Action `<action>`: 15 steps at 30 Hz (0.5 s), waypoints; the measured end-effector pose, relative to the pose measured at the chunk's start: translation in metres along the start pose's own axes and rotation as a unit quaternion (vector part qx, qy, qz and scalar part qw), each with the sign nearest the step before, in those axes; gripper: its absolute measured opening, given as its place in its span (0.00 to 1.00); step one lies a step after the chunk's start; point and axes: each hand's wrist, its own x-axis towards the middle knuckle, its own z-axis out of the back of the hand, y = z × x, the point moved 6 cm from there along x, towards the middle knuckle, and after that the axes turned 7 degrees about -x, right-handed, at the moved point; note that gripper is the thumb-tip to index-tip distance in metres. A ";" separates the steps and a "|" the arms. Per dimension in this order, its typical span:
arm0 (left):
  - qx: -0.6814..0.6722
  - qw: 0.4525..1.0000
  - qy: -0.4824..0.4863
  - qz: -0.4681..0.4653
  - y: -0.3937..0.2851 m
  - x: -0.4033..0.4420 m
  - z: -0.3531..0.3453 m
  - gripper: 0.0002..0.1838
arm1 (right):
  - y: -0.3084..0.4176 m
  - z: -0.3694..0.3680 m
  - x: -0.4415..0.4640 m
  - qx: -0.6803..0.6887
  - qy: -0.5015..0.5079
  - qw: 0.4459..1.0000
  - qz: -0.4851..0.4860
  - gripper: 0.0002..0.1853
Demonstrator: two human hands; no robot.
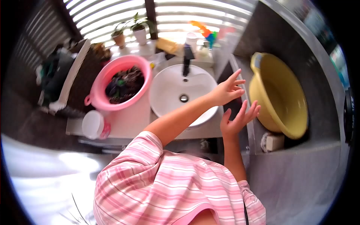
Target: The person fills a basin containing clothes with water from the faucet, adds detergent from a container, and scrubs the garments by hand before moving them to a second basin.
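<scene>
My left hand (228, 90) reaches across the white round sink (165, 90) to its right side, fingers spread and holding nothing. Just below it, my right hand (240, 120) is raised with its fingers apart, also holding nothing. The hands are close together but do not appear to touch. To their right, a yellow plastic basin (264, 103) stands tilted in a grey recess, near my fingertips. Behind the sink bowl rises a black faucet (186, 62); whether water runs from it I cannot make out.
Left of the sink, a pink basin (98, 84) holds dark, wet-looking cloth (125, 85). A white tub (93, 124) sits at the counter's front-left. Potted plants (139, 33), a toy-like orange and blue bottle (204, 32) and slatted blinds line the back. A small whitish block (275, 143) lies below the yellow basin.
</scene>
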 end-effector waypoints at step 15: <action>0.798 0.483 -0.354 0.069 -0.104 -0.334 0.257 0.22 | 0.249 -0.255 -0.103 0.446 0.415 0.791 -0.048 0.40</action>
